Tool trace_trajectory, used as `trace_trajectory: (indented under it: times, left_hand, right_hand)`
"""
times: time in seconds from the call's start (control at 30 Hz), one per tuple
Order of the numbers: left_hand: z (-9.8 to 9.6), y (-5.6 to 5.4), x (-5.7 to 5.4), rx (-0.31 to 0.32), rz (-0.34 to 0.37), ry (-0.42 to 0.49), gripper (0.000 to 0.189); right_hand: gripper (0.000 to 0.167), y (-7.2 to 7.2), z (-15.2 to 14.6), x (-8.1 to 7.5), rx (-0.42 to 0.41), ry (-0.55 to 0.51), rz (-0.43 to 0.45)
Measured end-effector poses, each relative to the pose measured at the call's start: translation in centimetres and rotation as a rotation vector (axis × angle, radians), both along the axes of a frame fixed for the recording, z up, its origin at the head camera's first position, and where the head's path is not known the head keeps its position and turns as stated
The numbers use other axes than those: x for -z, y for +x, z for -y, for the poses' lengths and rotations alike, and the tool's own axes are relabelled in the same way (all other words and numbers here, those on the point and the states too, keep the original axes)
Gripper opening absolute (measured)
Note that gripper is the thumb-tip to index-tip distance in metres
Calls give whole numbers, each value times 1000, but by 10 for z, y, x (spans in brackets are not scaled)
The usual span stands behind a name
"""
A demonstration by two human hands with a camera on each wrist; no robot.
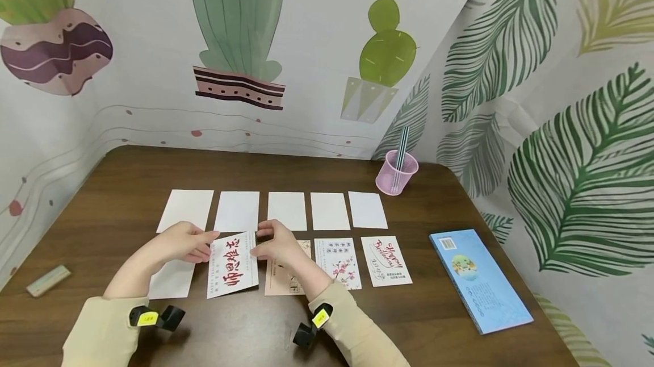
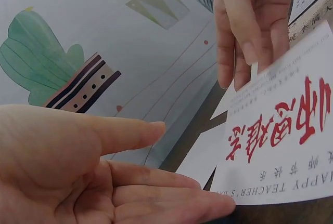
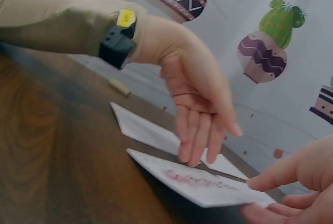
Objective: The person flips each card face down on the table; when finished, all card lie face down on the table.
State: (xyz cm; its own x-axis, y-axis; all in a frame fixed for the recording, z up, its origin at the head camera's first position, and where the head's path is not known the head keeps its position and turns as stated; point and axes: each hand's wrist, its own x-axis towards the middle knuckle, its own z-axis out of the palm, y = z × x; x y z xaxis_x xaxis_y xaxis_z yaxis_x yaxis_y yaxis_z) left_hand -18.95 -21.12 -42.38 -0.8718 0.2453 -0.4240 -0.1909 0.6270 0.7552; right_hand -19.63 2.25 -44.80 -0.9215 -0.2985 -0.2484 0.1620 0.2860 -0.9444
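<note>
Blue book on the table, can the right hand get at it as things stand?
Probably not yet: the right hand pinches the Teacher's Day card, so it would need to let go first. Otherwise, only flat cards seem to lie between it and the blue book.

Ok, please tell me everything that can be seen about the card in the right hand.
The card is white, thin and rectangular, and looks like stiff paper. It bears four large red characters and smaller dark print, including "HAPPY TEACHER'S". The right hand pinches one edge, and the card is tilted, partly raised off the table. It is between a blank card and a beige card. The left hand is close by; contact is unclear.
</note>
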Motion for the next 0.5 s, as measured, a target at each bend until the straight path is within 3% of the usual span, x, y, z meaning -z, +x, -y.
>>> trace_trajectory:
  times: [0.1,0.2,0.5]
  left_hand:
    - [0,-1,1,-2,1,1,56]
    - [0,-1,0,-5,3,-2,56]
    - [0,-1,-1,-5,11,5,56]
  right_hand:
    - [66,1,3,5,27,-16,-19]
    - [61,1,6,10,26,-41,-6]
    - [36,7,14,16,-132,-159,58]
